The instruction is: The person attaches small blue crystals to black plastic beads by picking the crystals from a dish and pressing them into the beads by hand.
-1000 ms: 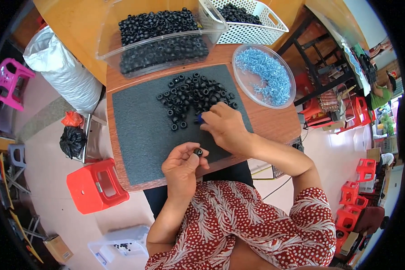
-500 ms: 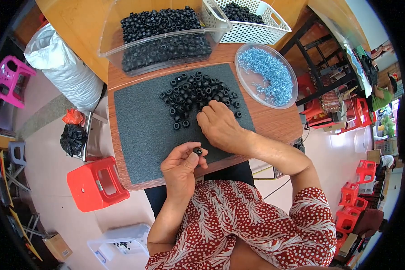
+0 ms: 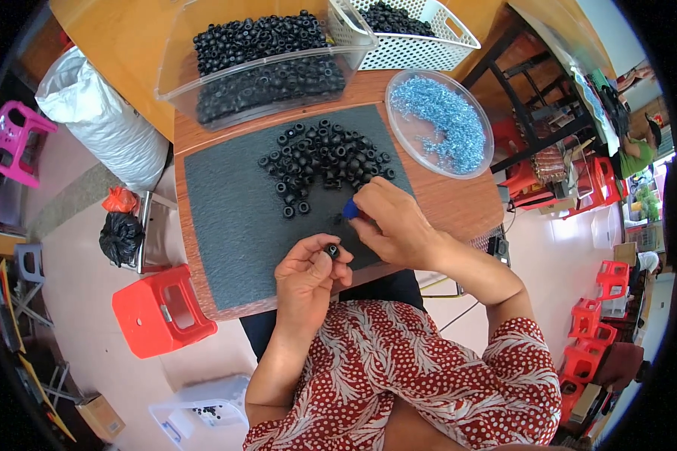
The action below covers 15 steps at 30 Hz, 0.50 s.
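My left hand [image 3: 302, 276] is closed over the near edge of the dark grey mat [image 3: 229, 214], pinching a small round black part [image 3: 332, 250] whose hole faces up. Just above and to the right of it, my right hand [image 3: 399, 229] grips a small blue thing [image 3: 350, 209] between thumb and fingers. Only a bit of that blue thing shows, so its kind is unclear. Beyond both hands lies a loose pile of similar black parts [image 3: 320, 154], spread in an arc on the mat.
At the table's back stand a clear bin [image 3: 271, 101] and a white perforated basket [image 3: 421, 52], both holding black parts. A round clear tray [image 3: 406, 146] of small blue pieces sits at the right. A red stool [image 3: 147, 312] stands left of the table.
My right hand has drawn back from the pile toward my left hand, and the blue thing now shows in its fingers. My left hand still pinches the black part.
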Each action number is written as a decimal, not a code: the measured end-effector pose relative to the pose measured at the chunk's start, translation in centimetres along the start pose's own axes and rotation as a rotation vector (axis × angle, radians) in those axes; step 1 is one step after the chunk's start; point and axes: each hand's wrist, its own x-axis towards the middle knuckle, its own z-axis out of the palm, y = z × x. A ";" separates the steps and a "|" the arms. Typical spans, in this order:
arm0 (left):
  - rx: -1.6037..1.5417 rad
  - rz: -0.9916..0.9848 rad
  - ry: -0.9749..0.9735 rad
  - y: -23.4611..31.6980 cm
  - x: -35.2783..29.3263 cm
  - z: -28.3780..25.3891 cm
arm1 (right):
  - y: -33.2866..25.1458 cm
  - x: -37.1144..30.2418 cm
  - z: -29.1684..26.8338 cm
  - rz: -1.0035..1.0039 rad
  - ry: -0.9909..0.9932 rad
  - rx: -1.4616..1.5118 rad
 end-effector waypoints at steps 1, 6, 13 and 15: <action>0.001 -0.001 -0.002 -0.1 0.0 0.0 | 0.3 0.0 0.0 -0.006 0.010 -0.013; 0.061 0.059 0.082 0.0 -0.1 -0.1 | 1.5 -0.9 1.2 -0.002 0.041 -0.058; 0.042 0.065 0.094 0.1 -0.3 -0.3 | 1.0 -2.4 0.5 -0.002 0.012 -0.207; 0.047 0.064 0.085 0.1 -0.2 -0.2 | 0.9 -2.9 0.5 0.000 -0.005 -0.207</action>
